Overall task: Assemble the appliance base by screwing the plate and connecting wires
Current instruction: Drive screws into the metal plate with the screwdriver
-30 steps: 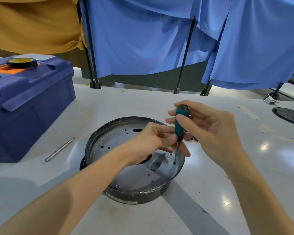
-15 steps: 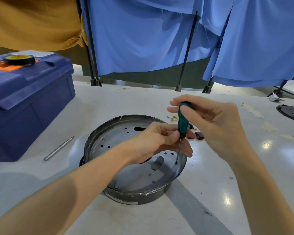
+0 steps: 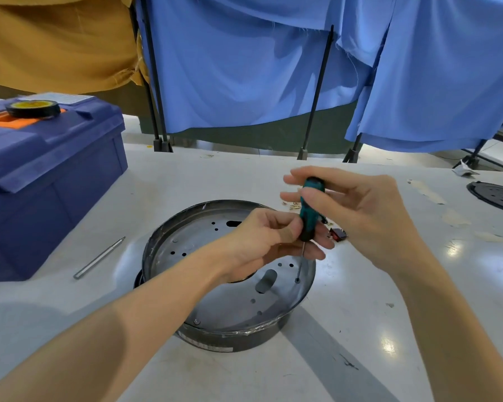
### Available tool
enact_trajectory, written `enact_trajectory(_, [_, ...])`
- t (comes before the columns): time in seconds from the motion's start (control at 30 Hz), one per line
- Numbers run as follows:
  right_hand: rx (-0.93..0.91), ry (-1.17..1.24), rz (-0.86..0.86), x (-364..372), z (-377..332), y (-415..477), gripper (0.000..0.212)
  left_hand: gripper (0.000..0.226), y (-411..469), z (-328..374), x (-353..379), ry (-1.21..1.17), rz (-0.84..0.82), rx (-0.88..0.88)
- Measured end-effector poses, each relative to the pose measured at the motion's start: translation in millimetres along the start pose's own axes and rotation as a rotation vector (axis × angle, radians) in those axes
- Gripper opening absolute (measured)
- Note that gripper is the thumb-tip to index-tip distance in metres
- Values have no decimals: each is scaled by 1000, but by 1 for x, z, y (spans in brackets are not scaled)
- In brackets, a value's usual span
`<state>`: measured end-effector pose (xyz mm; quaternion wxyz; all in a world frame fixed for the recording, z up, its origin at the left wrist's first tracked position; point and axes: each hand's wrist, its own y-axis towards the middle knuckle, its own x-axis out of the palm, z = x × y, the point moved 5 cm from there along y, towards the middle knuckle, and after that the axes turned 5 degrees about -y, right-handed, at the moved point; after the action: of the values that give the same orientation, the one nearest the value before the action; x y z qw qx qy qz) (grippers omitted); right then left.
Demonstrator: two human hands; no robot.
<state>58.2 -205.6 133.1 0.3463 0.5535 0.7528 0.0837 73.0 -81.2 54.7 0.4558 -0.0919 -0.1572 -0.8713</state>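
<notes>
A round dark appliance base lies on the white table, with a perforated metal plate set inside its rim. A green-handled screwdriver stands nearly upright, its tip on a screw at the plate's right side. My right hand pinches the top of the handle with fingers and thumb. My left hand reaches over the plate and holds the lower handle and shaft between its fingertips. A small red switch part lies just right of the base.
A blue toolbox with a tape roll on its lid stands at the left. A loose metal rod lies between toolbox and base. A black perforated disc sits at the far right edge. Blue cloth screens hang behind.
The screwdriver stays on the same screw while my right fingers shift around the handle top. The view has drifted slightly; both hands stay in place.
</notes>
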Motion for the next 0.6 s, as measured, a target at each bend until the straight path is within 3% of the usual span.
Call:
enact_trajectory(0.13, [-25, -215, 316, -1, 4, -5, 20, 35, 3, -1, -4, -75, 83, 6])
enact_trajectory(0.23, [-126, -485, 558, 7, -4, -15, 29, 27, 3, -4, -2, 21, 75, 7])
enact_trajectory(0.3, [-124, -450, 458, 9, -7, -13, 34, 22, 1, -3, -3, 24, 55, 11])
enact_trajectory(0.4, [20, 53, 0, 9, -4, -2, 38, 24, -1, -2, -4, -26, 31, 3])
enact_trajectory(0.43, [26, 113, -78, 7, -4, -2, 39, 24, -1, -3, -3, -35, 23, -3])
enact_trajectory(0.5, [5, 37, -33, 1, -3, -3, 33, 24, 0, -3, -1, -57, 10, -12])
enact_trajectory(0.6, [-22, -114, 214, -2, 1, -7, 16, 27, 1, 1, -3, -94, 54, 1])
